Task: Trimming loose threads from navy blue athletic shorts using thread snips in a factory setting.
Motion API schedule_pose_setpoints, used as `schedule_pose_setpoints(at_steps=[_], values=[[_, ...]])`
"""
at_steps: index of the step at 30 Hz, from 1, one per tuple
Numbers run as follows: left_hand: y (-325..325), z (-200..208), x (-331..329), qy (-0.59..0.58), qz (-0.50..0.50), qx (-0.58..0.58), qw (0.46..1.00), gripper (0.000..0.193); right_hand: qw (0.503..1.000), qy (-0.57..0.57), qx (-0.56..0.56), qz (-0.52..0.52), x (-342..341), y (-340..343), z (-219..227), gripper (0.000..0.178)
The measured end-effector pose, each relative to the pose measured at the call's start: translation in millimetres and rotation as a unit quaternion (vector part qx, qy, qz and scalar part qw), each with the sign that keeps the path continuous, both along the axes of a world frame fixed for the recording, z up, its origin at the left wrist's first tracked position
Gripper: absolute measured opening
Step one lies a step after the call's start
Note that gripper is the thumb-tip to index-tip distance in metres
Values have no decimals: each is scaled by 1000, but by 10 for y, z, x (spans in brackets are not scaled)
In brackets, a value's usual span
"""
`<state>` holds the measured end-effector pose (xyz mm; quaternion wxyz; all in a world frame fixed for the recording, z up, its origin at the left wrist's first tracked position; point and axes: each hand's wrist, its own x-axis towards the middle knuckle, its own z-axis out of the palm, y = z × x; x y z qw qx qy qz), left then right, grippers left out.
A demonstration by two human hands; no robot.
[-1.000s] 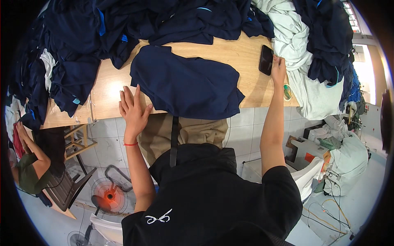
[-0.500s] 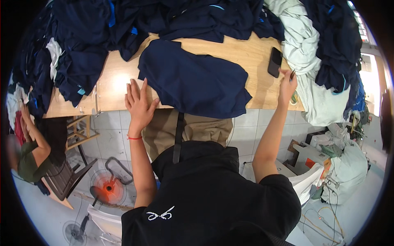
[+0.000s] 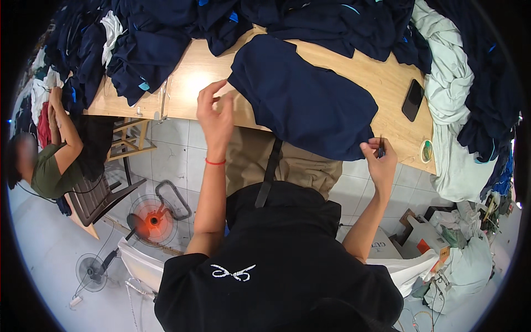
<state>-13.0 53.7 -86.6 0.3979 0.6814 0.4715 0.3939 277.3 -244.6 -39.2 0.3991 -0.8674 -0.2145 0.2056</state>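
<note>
A folded navy garment lies across the wooden table, its lower edge at the front rim. My left hand is raised just left of the garment, fingers bent and apart, with nothing in it. At the garment's lower right corner is my right hand, closed around a small dark pointed tool. Most of that tool is hidden in the fingers, so its exact kind does not show. Thumb and fingertips are close beside the cloth; whether they touch it I cannot tell.
A black phone and a yellow-green roll lie on the right of the table. Navy garments and pale green cloth are heaped around it. At the left, a person handles cloth near an orange fan.
My right hand has come down from beside the phone to the garment's lower right corner. My left hand has lifted off the table, its fingers curling. The whole view has shifted.
</note>
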Motion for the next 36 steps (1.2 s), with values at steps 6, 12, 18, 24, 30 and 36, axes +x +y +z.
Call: schedule_pose_setpoints(at_steps=[6, 12, 18, 24, 30, 36], values=[[-91, -307, 427, 196, -30, 108, 974, 27, 989, 39, -98, 108, 164, 97, 27, 32], [-105, 380, 47, -15, 95, 140, 985, 20, 944, 123, 289, -100, 270, -158, 461, 21], [578, 632, 342, 82, 19, 286, 954, 13, 971, 3, 218, -101, 526, 597, 453, 29], [257, 210, 90, 55, -5, 97, 994, 27, 977, 23, 174, -121, 510, 269, 101, 29], [-440, 40, -188, 33, 26, 61, 997, 25, 979, 41, 61, -192, 400, -86, -110, 26], [-671, 310, 146, 92, -91, 107, 986, 44, 973, 28, 113, -201, 439, 146, -616, 25]])
